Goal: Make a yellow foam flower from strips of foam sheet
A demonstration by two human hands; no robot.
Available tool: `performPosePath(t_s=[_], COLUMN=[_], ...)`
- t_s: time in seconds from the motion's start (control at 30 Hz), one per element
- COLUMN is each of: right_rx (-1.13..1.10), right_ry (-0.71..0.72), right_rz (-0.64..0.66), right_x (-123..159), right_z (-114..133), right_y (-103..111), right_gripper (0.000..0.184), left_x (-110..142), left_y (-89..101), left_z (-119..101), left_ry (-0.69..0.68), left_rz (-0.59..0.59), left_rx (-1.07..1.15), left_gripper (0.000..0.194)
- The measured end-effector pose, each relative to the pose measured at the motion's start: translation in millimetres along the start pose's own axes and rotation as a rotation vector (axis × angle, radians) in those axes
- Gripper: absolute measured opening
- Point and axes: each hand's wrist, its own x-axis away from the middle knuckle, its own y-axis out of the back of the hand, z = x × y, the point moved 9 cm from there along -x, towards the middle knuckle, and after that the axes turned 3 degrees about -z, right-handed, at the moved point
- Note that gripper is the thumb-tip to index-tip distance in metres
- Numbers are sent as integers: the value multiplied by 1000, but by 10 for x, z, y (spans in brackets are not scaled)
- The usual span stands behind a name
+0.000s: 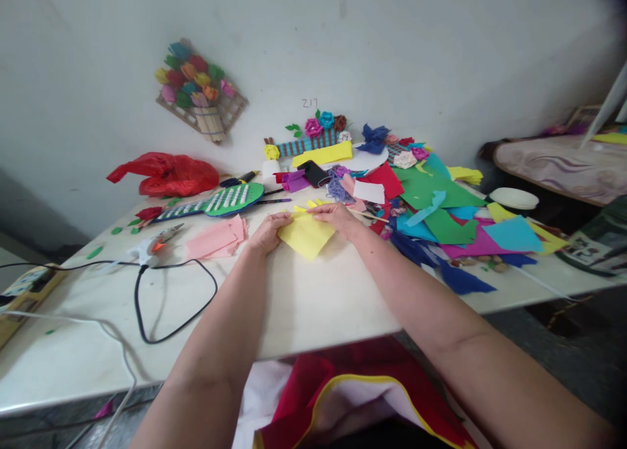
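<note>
A yellow paper sheet (306, 235) lies on the white table (304, 305) in front of me. My left hand (267, 232) grips its left edge with curled fingers. My right hand (337, 216) presses down on its upper right edge, fingers together. A stack of pink paper (217, 238) lies just left of my left hand.
A glue gun (154, 245) with a black cord (161, 305) lies at left. Heaped coloured paper scraps (441, 217) cover the right side. A red plastic bag (164, 173), a green woven piece (225, 201), a black phone (314, 172) and paper flowers (318, 132) sit farther back.
</note>
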Motion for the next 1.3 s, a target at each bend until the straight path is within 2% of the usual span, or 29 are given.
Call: performPosePath(t_s=[0.17, 0.37, 0.6, 0.83, 1.03, 1.13, 1.3], right_rx=[-71, -58, -4, 119, 145, 102, 96], right_ry=[-15, 3, 3, 49, 165, 74, -8], right_rz=[12, 18, 9, 8, 25, 33, -66], right_x=[-3, -15, 10, 8, 29, 32, 44], right_z=[-27, -40, -8, 19, 125, 46, 5], right_y=[-9, -7, -16, -1, -15, -52, -33], right_gripper=[26, 24, 22, 24, 19, 19, 21], left_x=[1, -16, 9, 4, -14, 20, 31], left_y=[-21, -60, -39, -38, -52, -72, -79], left_z=[-8, 0, -16, -7, 13, 28, 51], left_ry=[-4, -4, 7, 13, -5, 4, 10], left_rz=[9, 80, 14, -12, 41, 74, 115], left_rx=[19, 26, -6, 8, -12, -69, -88], left_gripper=[21, 30, 26, 26, 26, 29, 43])
